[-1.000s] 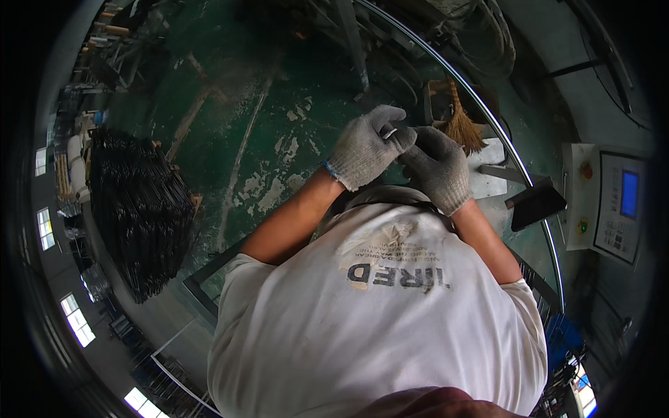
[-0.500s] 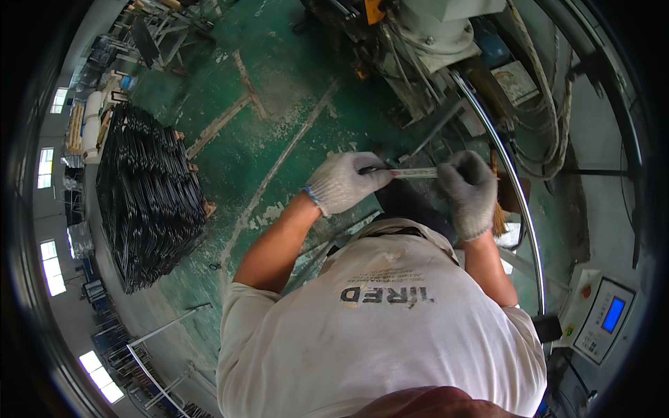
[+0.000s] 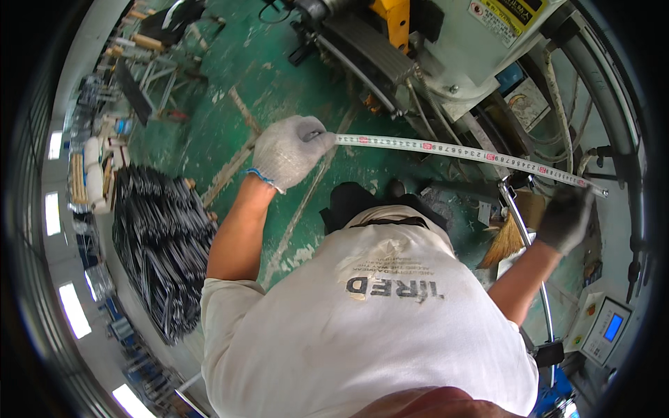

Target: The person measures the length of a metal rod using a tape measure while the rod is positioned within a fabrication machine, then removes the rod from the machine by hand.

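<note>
A white tape measure blade [image 3: 446, 149] with black and red markings stretches across in front of me. My left hand [image 3: 289, 152], in a pale knit glove, is closed around its left end; the case is mostly hidden in that fist. Far to the right, my right hand [image 3: 568, 219], in a greyer glove, is closed at the blade near its free end. That hand is somewhat blurred. The blade's tip sticks out just past the fingers. Below the blade a bent chrome tube [image 3: 517, 212] runs down beside my right forearm.
Black metal parts lie in a tall stack [image 3: 164, 251] on the left. A large pale machine [image 3: 481, 49] with cables stands at the upper right. A broom [image 3: 503, 245] is near my right arm, and a control box with a blue screen [image 3: 613, 327] is lower right.
My hands have spread apart, the right one moving far right and the left one left and up. Much more tape blade now shows between them. The view has shifted a little.
</note>
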`<state>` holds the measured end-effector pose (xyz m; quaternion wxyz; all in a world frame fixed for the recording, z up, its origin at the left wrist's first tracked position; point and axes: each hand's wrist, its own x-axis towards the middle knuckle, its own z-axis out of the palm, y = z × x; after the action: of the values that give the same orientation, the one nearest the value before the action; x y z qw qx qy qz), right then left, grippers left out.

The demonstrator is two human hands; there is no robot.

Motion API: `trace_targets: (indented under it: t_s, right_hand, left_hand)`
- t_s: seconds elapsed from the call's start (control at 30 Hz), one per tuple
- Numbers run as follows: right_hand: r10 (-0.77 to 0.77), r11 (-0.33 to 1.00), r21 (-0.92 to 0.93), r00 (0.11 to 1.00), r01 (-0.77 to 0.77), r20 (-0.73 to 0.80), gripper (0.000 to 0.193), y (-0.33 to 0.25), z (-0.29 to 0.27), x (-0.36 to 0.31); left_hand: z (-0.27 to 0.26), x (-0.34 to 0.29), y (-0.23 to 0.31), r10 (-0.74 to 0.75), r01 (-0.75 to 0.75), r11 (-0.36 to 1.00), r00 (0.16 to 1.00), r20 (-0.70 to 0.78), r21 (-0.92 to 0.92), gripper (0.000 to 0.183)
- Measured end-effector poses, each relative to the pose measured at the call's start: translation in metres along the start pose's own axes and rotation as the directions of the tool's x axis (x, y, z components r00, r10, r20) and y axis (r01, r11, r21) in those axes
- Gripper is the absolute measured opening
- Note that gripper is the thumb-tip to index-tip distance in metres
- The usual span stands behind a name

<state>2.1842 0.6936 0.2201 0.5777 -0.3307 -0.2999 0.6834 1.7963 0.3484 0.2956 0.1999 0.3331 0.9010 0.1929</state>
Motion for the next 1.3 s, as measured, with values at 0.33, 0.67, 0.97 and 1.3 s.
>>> trace_targets:
  t_s: [0.33,0.67,0.97,1.3]
  right_hand:
    - [-0.003,0.991,-0.128,0.941,-0.043,-0.338,0.024,0.182,0.156,-0.146]
    - [-0.252,0.957,-0.091,0.635,0.275,-0.730,0.020,0.128,0.021,-0.175]
    - [-0.291,0.952,-0.205,0.463,0.227,-0.837,0.021,0.086,-0.046,-0.163]
    - [-0.284,0.958,-0.247,0.364,0.145,-0.887,0.024,0.038,-0.142,-0.154]
  left_hand:
    - [0.000,0.168,-0.002,0.579,-0.590,0.803,0.805,0.128,0.079,0.036]
    - [-0.093,0.329,-0.120,0.695,-0.718,0.638,0.692,0.194,0.277,0.041]
    - [-0.103,0.334,-0.108,0.674,-0.678,0.721,0.734,0.083,0.142,0.033]
    - [-0.064,0.377,-0.132,0.830,-0.775,0.506,0.557,0.033,0.379,0.031]
